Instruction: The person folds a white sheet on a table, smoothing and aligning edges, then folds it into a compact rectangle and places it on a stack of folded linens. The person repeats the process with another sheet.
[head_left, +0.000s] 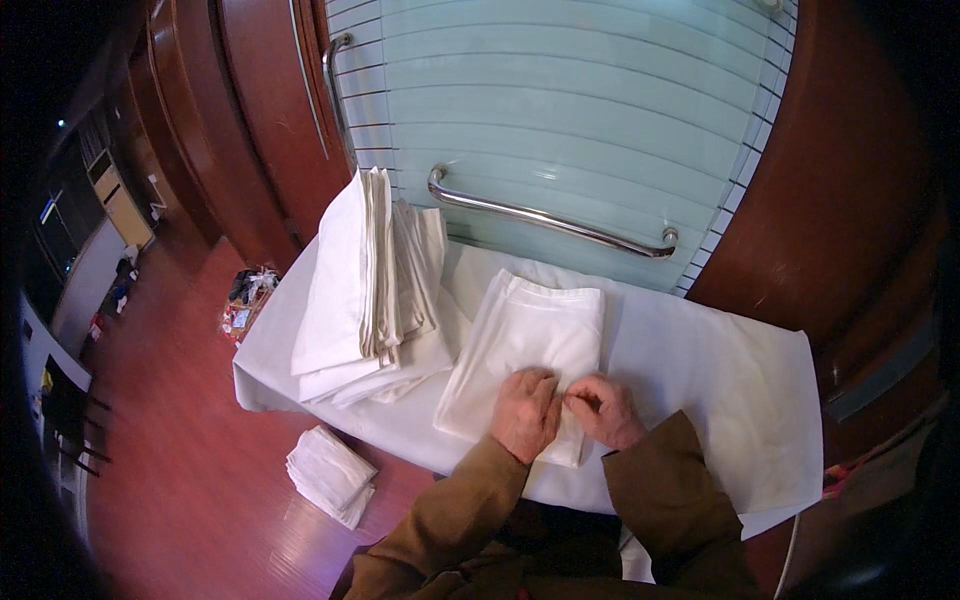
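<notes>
A folded white cloth (536, 322) lies on a table covered with a white cloth (675, 360), directly before me. My left hand (527, 412) rests on its lower part, fingers curled down against the fabric. Close beside it, my right hand (604, 410) is at the cloth's right edge, thumb and fingertips brought together; whether fabric is between them is hard to see. To the left of the folded cloth stands a tall, leaning stack of folded white cloths (337, 300), with more folded cloths (424, 262) just behind and to its right.
Behind the table is a frosted glass panel with a metal bar handle (547, 217). A pile of folded white cloths (330, 472) lies lower left, beside the table. A box of mixed items (246, 300) sits past the table's left end. A cable (787, 555) hangs at the lower right.
</notes>
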